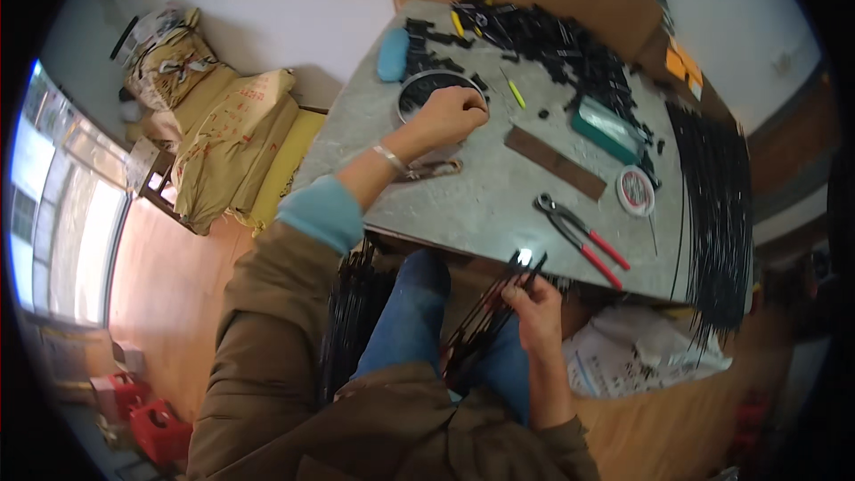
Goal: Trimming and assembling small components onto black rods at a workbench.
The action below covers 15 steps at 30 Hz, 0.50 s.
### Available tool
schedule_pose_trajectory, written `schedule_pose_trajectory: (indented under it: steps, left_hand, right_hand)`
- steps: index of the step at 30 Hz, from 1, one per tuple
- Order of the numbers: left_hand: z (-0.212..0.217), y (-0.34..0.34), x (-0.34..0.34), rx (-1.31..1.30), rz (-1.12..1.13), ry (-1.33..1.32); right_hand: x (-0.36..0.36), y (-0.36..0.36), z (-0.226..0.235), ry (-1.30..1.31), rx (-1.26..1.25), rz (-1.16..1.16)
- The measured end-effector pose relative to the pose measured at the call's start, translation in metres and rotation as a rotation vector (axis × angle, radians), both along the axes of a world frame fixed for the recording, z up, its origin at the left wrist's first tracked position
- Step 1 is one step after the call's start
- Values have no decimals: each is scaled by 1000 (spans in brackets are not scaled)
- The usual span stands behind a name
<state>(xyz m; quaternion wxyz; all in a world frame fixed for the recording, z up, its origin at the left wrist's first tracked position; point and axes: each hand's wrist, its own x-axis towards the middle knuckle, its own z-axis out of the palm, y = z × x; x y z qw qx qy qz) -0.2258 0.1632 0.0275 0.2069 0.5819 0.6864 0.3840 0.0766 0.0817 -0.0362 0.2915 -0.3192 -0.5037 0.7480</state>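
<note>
My left hand (452,116) hovers at the near right rim of a round metal-edged bowl (402,107) with dark contents. Its fingers are pinched together, and whatever they hold is hidden. Below the table's front edge, over my lap, my right hand (537,310) is closed around several thin black rods (481,325) that slant down toward my legs. Another bundle of black rods (343,325) stands beside my left leg. Close to my left wrist lies a small hand tool (434,169). Red-handled pincers (602,267) rest on the table near the right hand.
On the grey table (463,214) are a brown flat bar (557,163), a green box (606,132), a white round tub (636,191), a yellow-green screwdriver (514,89) and a blue object (393,55). Black parts (552,44) heap up behind; long black rods (712,205) overhang the right edge.
</note>
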Motion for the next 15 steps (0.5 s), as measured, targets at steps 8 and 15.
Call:
schedule_pose_trajectory:
  steps: [8,15]
  left_hand:
    - [-1,-99,128,-414,-353,-1113]
    - [2,-130,150,-368,-250,-1435]
  right_hand:
    - [12,-6,-2,124,-73,-34]
    - [26,-25,4,165,-37,-50]
